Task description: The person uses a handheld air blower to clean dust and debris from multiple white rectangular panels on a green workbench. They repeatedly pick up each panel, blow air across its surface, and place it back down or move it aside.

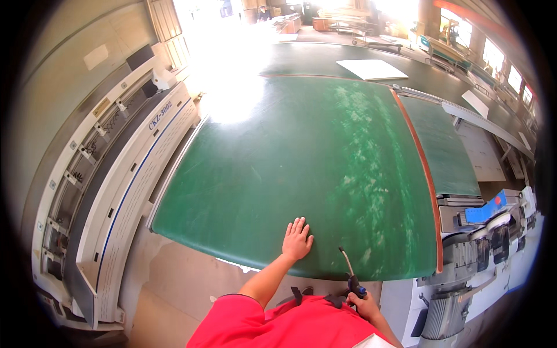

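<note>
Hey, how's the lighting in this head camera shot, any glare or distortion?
Head view: strong glare washes out the far end of the green table; fisheye bends its edges; corners are black; the left hand and right hand stay sharp.

Workshop surroundings, referenced to the white machine housing (125, 174).

Right of the housing: grey motor unit (444, 313), blue part (484, 213). Beyond it: white flat panel (371, 69).

We look down from our head, close over the near edge of the green table (313, 168), facing along it toward the bright hall.
</note>
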Tool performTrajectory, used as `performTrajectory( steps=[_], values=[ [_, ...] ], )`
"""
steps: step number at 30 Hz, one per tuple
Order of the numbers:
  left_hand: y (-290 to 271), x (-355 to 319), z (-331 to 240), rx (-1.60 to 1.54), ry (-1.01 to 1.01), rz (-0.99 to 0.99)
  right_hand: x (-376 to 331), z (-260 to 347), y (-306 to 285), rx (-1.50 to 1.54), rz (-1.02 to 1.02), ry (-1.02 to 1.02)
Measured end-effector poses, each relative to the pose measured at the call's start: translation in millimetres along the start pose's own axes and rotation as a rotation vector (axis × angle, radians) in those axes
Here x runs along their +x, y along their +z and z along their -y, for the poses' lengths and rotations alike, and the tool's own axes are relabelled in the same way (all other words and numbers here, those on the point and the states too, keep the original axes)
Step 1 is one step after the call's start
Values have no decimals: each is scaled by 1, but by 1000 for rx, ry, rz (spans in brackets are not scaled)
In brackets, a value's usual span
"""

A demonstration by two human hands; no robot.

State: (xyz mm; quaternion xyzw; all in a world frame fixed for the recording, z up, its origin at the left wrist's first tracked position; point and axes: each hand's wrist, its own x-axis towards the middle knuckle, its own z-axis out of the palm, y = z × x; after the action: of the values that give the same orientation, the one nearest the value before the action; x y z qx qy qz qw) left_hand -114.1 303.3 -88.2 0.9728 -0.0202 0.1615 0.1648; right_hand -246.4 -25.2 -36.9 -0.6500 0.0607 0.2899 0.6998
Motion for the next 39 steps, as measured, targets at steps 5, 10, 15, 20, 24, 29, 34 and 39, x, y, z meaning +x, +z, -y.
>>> performTrajectory(
  steps=[5, 10, 15, 20, 24, 29, 34, 39],
  values=[
    [-19, 6, -9, -13, -30, -87, -4, 5, 7, -20, -5, -5],
    [-25, 7, 5, -5, -40, -42, -7, 13, 18, -16, 39, -7],
    [-34, 21, 0, -2, 7, 6, -11, 27, 25, -240, -7, 35],
    [-32, 27, 24, 4, -68, -70, -16, 31, 20, -339, 79, 102],
    [-37, 42, 46, -15, -108, -24, -22, 48, 10, -321, 179, 190],
    [-37, 43, 55, -13, -155, -46, -28, 40, 0, -223, 152, 189],
    [-41, 38, 52, -29, -161, -33, -30, 40, 4, -187, 164, 172],
    [-41, 30, 47, -26, -125, -30, -32, 50, 9, -241, 191, 120]
  ],
)
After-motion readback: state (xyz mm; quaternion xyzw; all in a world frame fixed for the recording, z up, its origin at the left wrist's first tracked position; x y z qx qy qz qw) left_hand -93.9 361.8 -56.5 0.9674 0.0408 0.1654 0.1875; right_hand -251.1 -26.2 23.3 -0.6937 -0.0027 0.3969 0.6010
